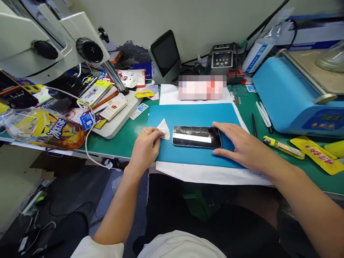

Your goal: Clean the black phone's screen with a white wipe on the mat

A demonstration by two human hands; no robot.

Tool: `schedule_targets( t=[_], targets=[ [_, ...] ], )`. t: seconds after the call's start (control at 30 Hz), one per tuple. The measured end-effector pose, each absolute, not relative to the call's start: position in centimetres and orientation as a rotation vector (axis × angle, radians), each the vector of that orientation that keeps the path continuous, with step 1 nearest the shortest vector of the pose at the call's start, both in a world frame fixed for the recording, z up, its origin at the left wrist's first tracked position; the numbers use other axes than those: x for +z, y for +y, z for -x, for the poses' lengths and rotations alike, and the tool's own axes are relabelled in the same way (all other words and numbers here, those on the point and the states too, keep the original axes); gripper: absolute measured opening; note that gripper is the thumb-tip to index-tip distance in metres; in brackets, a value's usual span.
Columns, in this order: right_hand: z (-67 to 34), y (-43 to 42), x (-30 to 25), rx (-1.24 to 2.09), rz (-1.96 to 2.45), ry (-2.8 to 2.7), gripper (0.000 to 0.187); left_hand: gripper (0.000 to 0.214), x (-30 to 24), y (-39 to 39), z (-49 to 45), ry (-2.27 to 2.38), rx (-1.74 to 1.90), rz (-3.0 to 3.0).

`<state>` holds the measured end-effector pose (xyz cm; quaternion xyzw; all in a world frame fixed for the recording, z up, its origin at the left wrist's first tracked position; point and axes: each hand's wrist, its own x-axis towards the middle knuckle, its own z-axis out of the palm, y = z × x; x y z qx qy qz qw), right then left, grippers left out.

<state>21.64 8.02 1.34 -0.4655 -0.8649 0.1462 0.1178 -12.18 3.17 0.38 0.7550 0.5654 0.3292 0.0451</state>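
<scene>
A black smartphone (197,136) lies flat, screen up, on a blue work mat (193,114) in front of me. My right hand (239,145) grips its right end, thumb on the near edge and fingers over the far edge. My left hand (146,147), with a ring on one finger, rests on the mat's left edge and pinches a small white wipe (164,128) just left of the phone.
A microscope on a white stand (80,46) and piled packets fill the left. A bagged drink (45,129) lies at far left. A blue machine (292,96) sits right, with tweezers (264,114), a pen (254,125) and a yellow lighter (283,147) beside it.
</scene>
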Motion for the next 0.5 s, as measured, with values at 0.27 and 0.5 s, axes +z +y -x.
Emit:
schedule_targets(
  t=[0.27, 0.5],
  targets=[
    [-19.5, 8.6, 2.7, 0.303, 1.344, -2.663, 0.086, 0.021, 0.7, 2.8, 11.9, 1.638, 0.878, -2.41],
    [-14.3, 9.7, 3.6, 0.322, 1.171, -2.773, 0.083, 0.035, 0.5, 2.9, 12.2, 1.557, 0.792, -2.48]
  ],
)
